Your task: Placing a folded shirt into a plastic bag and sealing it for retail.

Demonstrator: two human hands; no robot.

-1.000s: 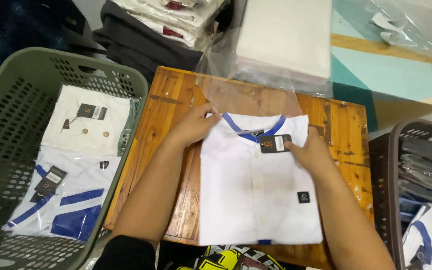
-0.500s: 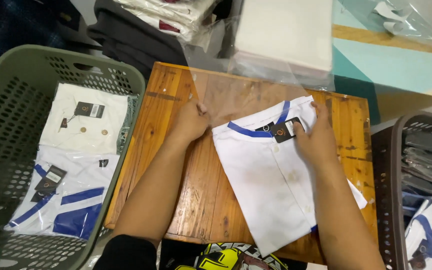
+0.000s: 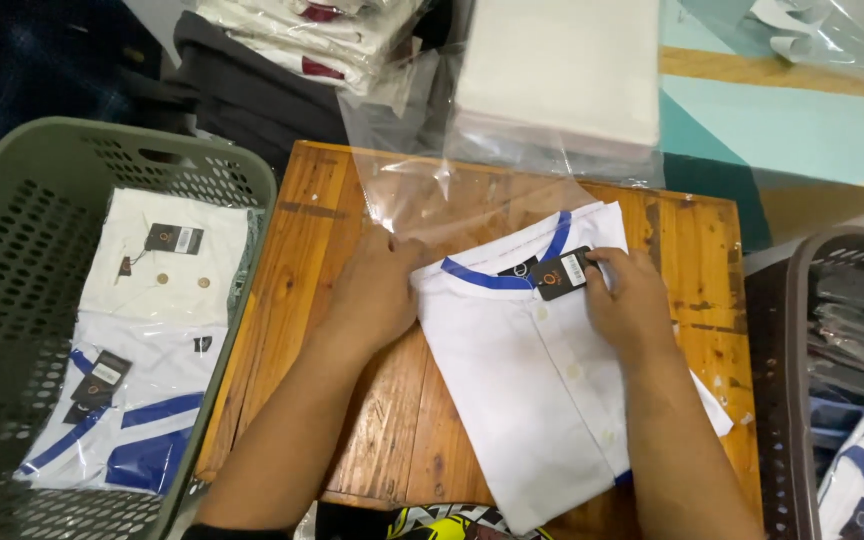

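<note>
Head view: folded white shirt (image 3: 542,400) runs near-to-far, collar toward the clear bag (image 3: 462,195), left hand (image 3: 377,295) flat on its left edge, right hand (image 3: 632,300) pinching the black tag (image 3: 562,272).

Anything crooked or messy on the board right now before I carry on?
The folded white shirt lies askew on the wooden board, its lower corner hanging past the front edge. The left hand and right hand rest at its collar, by the clear plastic bag. No spills or damage show.

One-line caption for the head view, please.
Both hands, left hand and right hand, slide a folded white shirt into a clear plastic bag on a wooden table.
</note>
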